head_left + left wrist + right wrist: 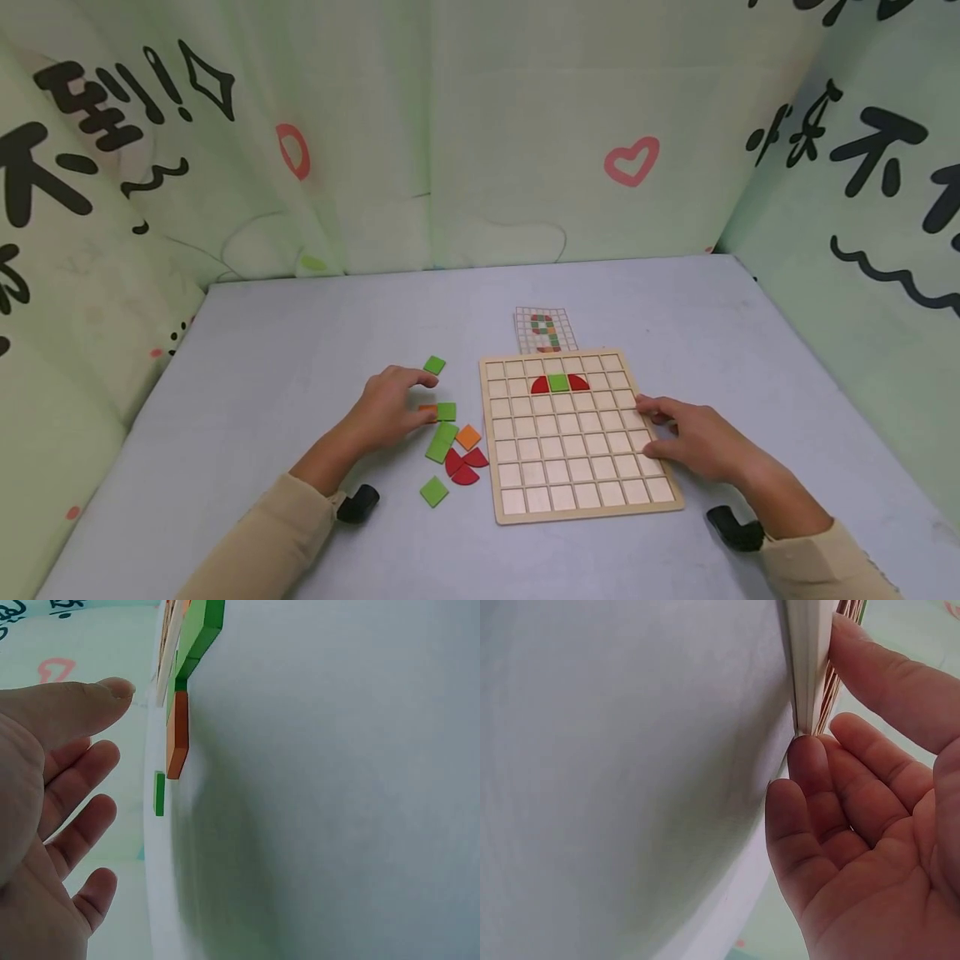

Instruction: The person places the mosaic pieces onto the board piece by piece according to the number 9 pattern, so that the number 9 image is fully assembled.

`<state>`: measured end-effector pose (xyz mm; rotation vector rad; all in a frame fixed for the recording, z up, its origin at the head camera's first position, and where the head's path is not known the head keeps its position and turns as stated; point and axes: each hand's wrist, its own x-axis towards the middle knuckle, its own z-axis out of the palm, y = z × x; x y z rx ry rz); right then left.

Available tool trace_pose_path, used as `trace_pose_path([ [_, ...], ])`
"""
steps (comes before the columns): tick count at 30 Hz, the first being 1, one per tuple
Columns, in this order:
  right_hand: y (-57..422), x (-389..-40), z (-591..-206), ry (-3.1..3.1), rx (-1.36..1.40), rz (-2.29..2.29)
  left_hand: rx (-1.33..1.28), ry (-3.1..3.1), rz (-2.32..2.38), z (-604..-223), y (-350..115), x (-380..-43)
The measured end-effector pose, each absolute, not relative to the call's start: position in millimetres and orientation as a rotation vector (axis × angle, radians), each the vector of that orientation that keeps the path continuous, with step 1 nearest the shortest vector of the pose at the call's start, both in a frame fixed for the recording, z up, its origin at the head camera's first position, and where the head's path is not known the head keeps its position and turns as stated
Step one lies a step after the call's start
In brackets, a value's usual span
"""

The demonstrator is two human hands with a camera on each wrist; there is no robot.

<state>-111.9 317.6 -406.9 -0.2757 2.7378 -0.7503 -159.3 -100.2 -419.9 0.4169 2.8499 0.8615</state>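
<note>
My left hand [388, 406] hovers over the left side of the table, thumb and fingers apart with nothing between them. By its thumb lies an orange square tile [178, 736], partly covered by the hand in the head view, against a green tile [446, 412]. Another green tile [434, 365] lies just past the fingertips. A wooden grid board [567, 450] lies flat at centre right. In its second row, a green square [558, 382] sits between two red quarter-circles [540, 386]. My right hand [697, 435] rests its thumb and fingertips against the board's right edge.
Between the left hand and the board lie green tiles [442, 442], an orange tile [468, 437] and red quarter-circles [465, 475]. Behind the board, a pattern card [545, 327] shows a coloured figure on a grid. Light green curtains [510, 167] surround the table.
</note>
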Motion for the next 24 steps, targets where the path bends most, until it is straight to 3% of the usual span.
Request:
trace_pose_path([
  [24, 317.4, -111.3, -407.4, 2.738, -0.268, -0.752, 0.395, 2.871, 0.742, -431.4, -106.1, -161.8],
])
